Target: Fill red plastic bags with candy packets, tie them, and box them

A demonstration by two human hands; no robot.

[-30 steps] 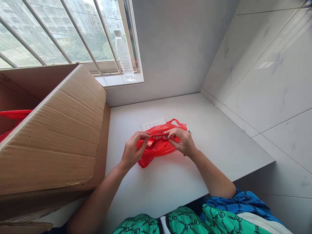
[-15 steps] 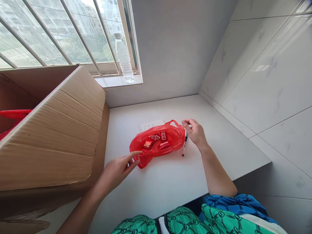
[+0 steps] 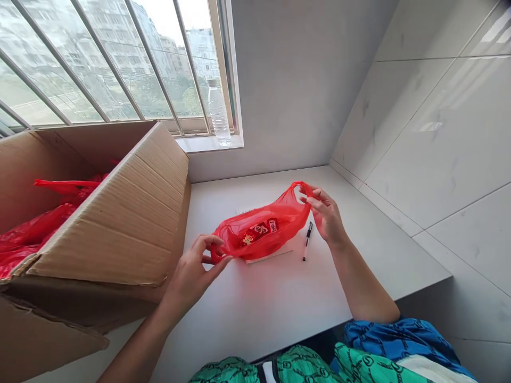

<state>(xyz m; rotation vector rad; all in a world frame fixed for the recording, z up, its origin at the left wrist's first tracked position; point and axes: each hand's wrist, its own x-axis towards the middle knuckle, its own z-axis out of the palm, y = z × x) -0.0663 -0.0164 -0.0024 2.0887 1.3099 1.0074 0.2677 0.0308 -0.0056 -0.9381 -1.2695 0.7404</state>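
A thin red plastic bag (image 3: 275, 239) is stretched between my two hands above the white tabletop. Several small red packets (image 3: 259, 230) with printed characters lie inside it. My left hand (image 3: 202, 260) grips the bag's left end between thumb and fingers. At the right end, my right hand (image 3: 324, 213) holds a raised handle loop. Under the bag is a white paper or pad (image 3: 271, 256), mostly covered. A black-capped pen (image 3: 307, 241) lies on the table just right of the bag.
A large open cardboard box (image 3: 120, 213) stands at the left, with red plastic bags (image 3: 43, 226) inside. A clear bottle (image 3: 219, 114) is on the windowsill behind. The white table (image 3: 247, 314) meets a grey wall at the back and tiles at the right.
My hands have closed on the bag's two ends. The bag is lifted and pulled wider, its right handle raised. The camera view has shifted, showing more of the box's inside.
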